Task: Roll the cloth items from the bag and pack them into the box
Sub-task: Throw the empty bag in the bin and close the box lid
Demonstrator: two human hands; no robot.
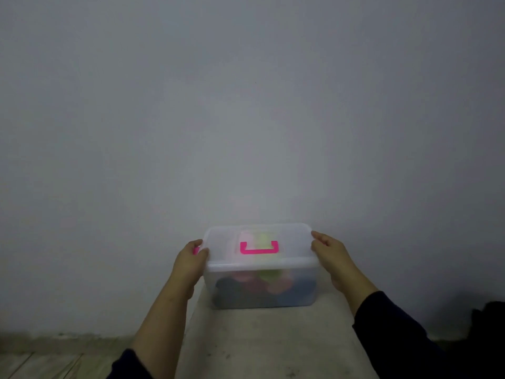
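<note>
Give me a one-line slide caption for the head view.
Both hands, left hand and right hand, grip the lidded translucent box of cloth items on a table.

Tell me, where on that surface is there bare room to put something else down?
The bare patch is the near stretch of the pale surface, between the two forearms and in front of the box. At the far end it is crowded: the lidded box fills it against the wall, with the left hand and right hand at its sides.

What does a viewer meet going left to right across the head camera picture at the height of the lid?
Left hand → pink latch → pink handle on the translucent plastic box's lid → right hand.
</note>
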